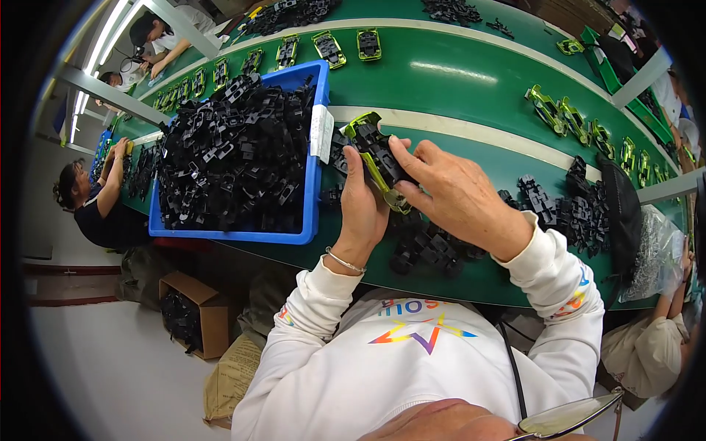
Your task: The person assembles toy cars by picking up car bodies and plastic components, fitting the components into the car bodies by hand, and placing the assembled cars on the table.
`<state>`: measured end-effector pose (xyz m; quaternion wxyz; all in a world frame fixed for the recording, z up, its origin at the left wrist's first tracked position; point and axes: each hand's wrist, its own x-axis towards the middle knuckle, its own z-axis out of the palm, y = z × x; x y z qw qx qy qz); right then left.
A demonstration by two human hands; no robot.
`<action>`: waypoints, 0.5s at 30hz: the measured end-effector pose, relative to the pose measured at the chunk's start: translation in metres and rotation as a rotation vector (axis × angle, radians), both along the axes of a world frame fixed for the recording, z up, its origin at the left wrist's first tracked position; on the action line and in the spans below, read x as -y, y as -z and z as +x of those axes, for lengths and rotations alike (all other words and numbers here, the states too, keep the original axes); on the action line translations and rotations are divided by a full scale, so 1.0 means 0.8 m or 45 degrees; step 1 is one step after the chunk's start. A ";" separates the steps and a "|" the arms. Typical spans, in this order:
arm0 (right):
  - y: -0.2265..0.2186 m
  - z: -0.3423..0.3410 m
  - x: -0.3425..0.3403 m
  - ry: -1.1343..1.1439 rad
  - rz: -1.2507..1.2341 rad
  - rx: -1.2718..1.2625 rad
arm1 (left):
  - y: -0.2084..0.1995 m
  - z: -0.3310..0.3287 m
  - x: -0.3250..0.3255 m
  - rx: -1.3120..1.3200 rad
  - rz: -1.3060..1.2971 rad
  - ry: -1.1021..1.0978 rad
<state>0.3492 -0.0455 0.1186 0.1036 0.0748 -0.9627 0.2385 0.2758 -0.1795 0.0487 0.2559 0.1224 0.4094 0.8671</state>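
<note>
Green shell in 2 hands; white label on bin.

The black-and-green piece partly hides the left fingers, and the lower edge crops the glasses.

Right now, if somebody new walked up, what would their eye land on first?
Probably the big blue bin at left, heaped with small black plastic parts. Next, near the center, what looks like a lime-green and black toy-car body, held in the left hand while the right hand touches it. Beyond, similar lime-green and black pieces sit along the long green belt.
</note>
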 end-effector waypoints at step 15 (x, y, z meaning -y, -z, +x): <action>-0.005 0.002 0.024 0.075 0.104 -0.130 | -0.008 -0.001 -0.001 -0.001 0.076 0.006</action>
